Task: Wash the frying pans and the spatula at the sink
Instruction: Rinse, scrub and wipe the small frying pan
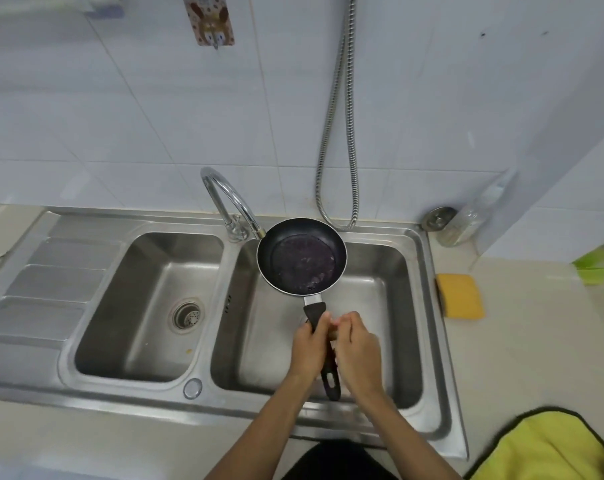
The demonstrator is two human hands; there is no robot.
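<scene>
A small black frying pan (302, 255) hangs level over the right basin of the steel double sink (428, 306), its bowl just under the tip of the chrome faucet (229, 199). A little water or residue lies on its bottom. My left hand (309, 346) is wrapped around the pan's black handle from the left. My right hand (357, 348) closes on the same handle from the right, fingertips meeting the left hand. The handle's end with its hanging hole sticks out below both hands. No spatula or second pan is in view.
A yellow sponge (460, 296) lies on the counter right of the sink. A yellow-green cloth (546, 448) sits at the bottom right corner. A metal shower hose (342, 133) loops down the tiled wall. The left basin has a drain strainer (186, 315); a drainboard lies further left.
</scene>
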